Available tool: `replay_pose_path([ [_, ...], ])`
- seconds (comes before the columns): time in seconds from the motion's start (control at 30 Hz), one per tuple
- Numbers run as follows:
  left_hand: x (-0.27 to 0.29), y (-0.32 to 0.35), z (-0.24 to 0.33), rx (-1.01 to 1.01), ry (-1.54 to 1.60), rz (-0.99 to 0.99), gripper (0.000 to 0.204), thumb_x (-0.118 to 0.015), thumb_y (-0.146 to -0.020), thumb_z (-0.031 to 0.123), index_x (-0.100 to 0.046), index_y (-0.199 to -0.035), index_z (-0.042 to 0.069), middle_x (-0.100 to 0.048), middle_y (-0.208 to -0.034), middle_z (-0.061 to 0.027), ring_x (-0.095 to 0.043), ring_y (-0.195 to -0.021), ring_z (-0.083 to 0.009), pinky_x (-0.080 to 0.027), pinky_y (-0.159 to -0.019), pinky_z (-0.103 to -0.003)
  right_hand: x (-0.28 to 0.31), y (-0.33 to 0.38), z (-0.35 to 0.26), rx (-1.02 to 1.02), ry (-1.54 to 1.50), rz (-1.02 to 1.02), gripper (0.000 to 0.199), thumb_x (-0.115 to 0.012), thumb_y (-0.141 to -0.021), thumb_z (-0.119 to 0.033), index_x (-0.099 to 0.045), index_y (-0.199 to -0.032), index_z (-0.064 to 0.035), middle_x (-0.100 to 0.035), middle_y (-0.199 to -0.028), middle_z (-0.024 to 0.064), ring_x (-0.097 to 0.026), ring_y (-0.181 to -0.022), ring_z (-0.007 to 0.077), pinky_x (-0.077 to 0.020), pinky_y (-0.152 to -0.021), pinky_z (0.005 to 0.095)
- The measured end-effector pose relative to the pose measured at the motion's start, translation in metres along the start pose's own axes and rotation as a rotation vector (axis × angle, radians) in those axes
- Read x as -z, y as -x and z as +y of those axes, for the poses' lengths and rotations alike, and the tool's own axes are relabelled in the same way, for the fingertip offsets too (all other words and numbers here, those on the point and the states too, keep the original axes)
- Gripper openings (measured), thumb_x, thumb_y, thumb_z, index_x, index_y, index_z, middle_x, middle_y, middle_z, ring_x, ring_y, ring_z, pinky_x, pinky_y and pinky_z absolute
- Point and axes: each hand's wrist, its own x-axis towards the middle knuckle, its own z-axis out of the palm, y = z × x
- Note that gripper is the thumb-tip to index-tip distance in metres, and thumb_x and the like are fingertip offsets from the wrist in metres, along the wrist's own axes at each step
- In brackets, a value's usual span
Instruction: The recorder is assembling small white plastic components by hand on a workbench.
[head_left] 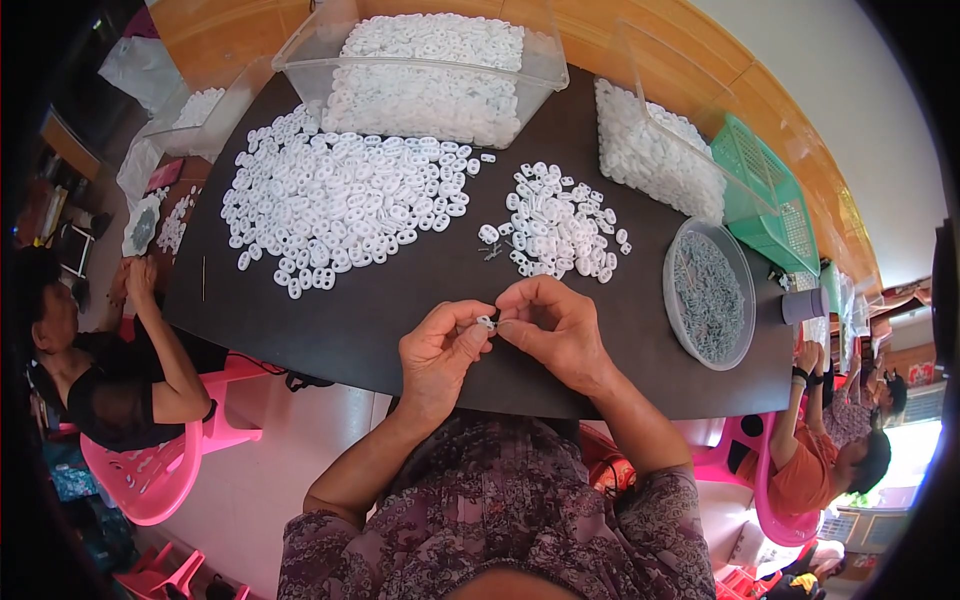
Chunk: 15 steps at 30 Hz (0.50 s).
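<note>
Two hands: left hand (440, 345) and right hand (550, 325) meet fingertip to fingertip above the near edge of the dark worktop (400, 310).
Left grip: thumb and fingers pinched shut on a small white plastic piece (486, 322).
Right grip: fingertips closed against the same piece from the other side.
Piece location: between both hands, just above the worktop.
Small pile (560, 225): white pieces, just beyond the hands.
Large pile (345, 205): further left, well spread.
Clear bins (430, 70): at the far edge, filled with white pieces.
Round tray (710, 295): right of the hands, holding greyish pieces.
Green basket (765, 190): behind the tray.
</note>
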Motion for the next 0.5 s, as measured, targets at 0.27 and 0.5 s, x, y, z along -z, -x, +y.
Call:
replay_pose_path([
  [0.27, -0.0027, 0.0004, 0.0002, -0.026, -0.022, 0.006, 0.014, -0.059, -0.09, 0.005, -0.062, -0.101, -0.002, -0.053, -0.086, -0.0002, -0.052, -0.072, -0.0058, -0.043, -0.064, -0.018, -0.0006, 0.0008, 0.0006, -0.005, 0.021, 0.022, 0.019, -0.066, -0.08, 0.001, -0.059, -0.098, 0.0003, -0.058, -0.085, 0.0006, -0.053, -0.077, 0.0058, -0.0456, -0.07, 0.0216],
  [0.5, -0.0026, 0.0, -0.0025, -0.096, -0.097, 0.012, 0.013, -0.059, -0.09, 0.007, -0.062, -0.1, -0.001, -0.057, -0.085, -0.0004, -0.054, -0.069, -0.0061, -0.044, -0.062, -0.018, -0.0005, 0.0006, 0.0019, 0.0, 0.016, 0.025, 0.019, -0.066, -0.08, 0.001, -0.06, -0.098, 0.0002, -0.058, -0.085, 0.0001, -0.053, -0.077, 0.0052, -0.0453, -0.069, 0.0211],
])
